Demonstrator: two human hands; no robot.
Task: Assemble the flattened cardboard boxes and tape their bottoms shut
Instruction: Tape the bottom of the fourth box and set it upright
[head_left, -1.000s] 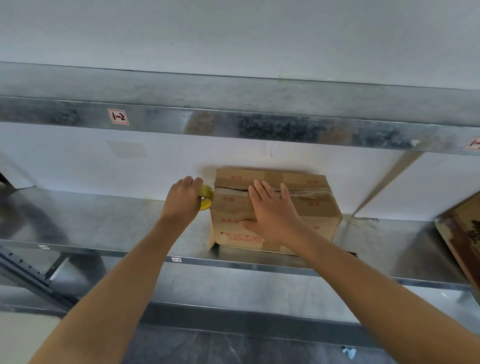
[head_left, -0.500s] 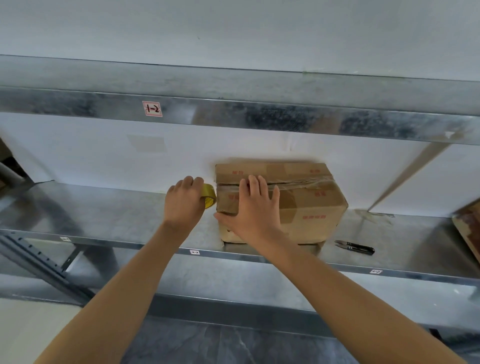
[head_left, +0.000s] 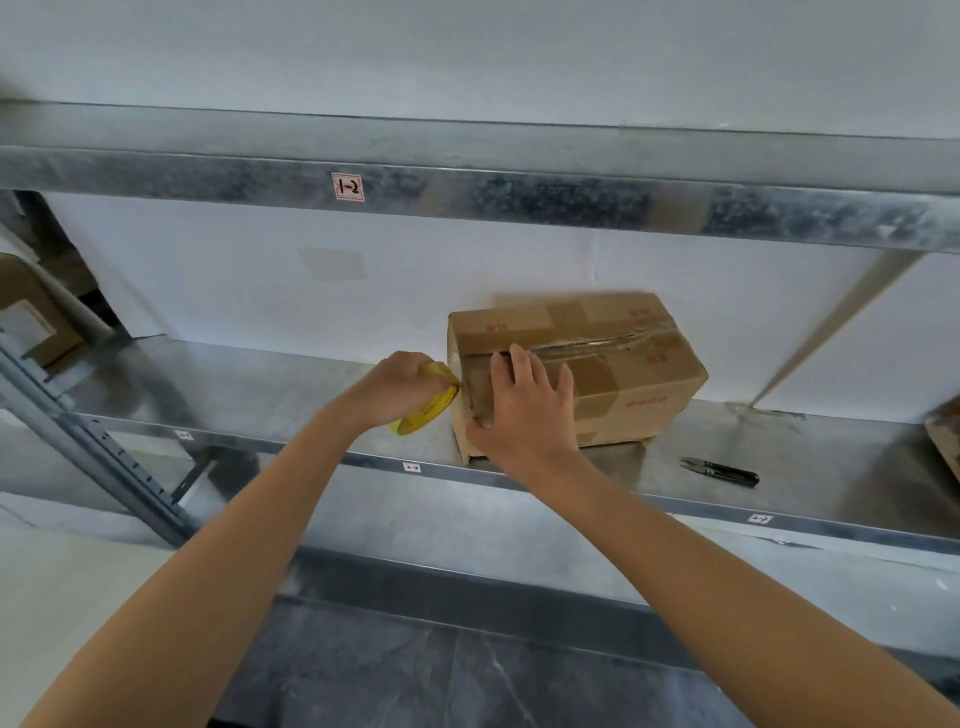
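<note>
The left hand now tilts the yellow tape roll down the cardboard box end, while the right hand slides to that corner.

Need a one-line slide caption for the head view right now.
Left hand pulls the yellow tape roll down the cardboard box end while the right hand braces it on the metal shelf.

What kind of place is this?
Likely a stockroom or packing area: galvanised metal shelving with numbered bay labels, a cardboard box being taped, snips lying on the shelf.
</note>
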